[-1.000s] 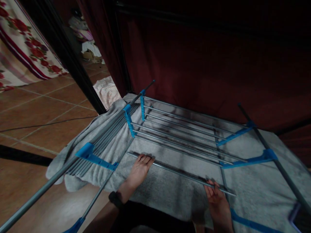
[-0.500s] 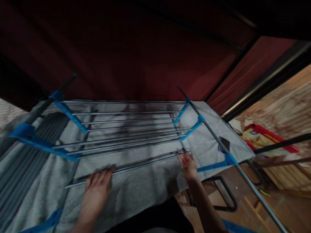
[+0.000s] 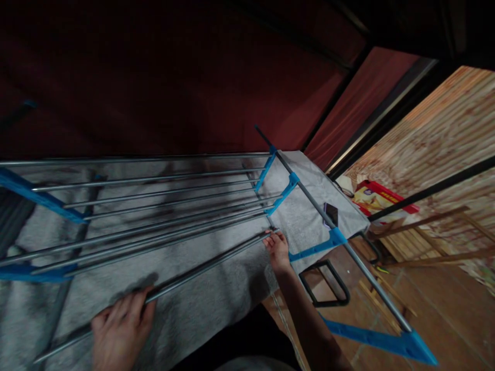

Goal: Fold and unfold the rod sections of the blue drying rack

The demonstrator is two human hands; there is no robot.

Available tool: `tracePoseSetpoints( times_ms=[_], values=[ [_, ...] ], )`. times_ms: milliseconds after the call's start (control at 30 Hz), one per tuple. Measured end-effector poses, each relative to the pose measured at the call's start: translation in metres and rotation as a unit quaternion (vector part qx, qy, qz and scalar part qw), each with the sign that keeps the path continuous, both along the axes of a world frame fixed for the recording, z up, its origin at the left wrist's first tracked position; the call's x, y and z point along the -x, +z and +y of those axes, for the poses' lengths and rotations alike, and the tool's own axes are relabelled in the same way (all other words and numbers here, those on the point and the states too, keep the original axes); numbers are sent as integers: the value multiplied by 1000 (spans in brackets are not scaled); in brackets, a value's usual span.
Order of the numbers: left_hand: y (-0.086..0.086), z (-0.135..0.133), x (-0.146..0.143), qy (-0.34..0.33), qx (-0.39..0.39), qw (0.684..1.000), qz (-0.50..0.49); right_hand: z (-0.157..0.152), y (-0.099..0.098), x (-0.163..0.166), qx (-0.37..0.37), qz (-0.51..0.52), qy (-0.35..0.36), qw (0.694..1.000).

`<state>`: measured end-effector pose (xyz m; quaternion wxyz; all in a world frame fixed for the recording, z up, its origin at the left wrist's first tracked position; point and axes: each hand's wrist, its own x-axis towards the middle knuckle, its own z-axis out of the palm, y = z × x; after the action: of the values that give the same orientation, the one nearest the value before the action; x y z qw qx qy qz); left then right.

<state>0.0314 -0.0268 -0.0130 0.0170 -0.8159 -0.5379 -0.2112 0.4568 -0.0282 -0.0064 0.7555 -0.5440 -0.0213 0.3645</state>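
A loose grey metal tube (image 3: 201, 269) lies slanted low across the view, over the grey cloth. My left hand (image 3: 122, 325) is wrapped around it from above, toward its left end. At its right end, my right hand (image 3: 277, 249) holds it with the fingertips. Just right of that hand is a blue plastic bracket (image 3: 313, 249), fixed to a long side pole (image 3: 315, 203); the tube's end is apart from it. Beyond the hands, several tubes (image 3: 170, 226) run between blue brackets (image 3: 284, 195) as rows of a rack frame.
Grey cloth (image 3: 216, 304) covers the surface under the rack. A phone (image 3: 330, 215) lies by the side pole. At right are a red and yellow box (image 3: 381, 198), wooden slats (image 3: 410, 247) and a tiled floor (image 3: 441, 314). A lower blue bracket (image 3: 371, 334) juts over the floor.
The view has swung to the right, so the rack sits further left and more floor shows. Both hands remain on the same tube.
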Motion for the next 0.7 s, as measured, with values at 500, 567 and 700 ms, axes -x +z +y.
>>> tracePoseSetpoints(
  times_ms=[500, 567, 700],
  values=[
    [2, -3, -5, 2, -36, 999, -7, -11, -9, -4, 9, -14, -17, 1000],
    [2, -1, -4, -5, -49, 999, 6, -12, -9, -3, 10, -17, -13, 1000],
    [0, 0, -2, 9, -31, 999, 12, -15, -8, -1, 8, -23, -11, 1000]
  ],
)
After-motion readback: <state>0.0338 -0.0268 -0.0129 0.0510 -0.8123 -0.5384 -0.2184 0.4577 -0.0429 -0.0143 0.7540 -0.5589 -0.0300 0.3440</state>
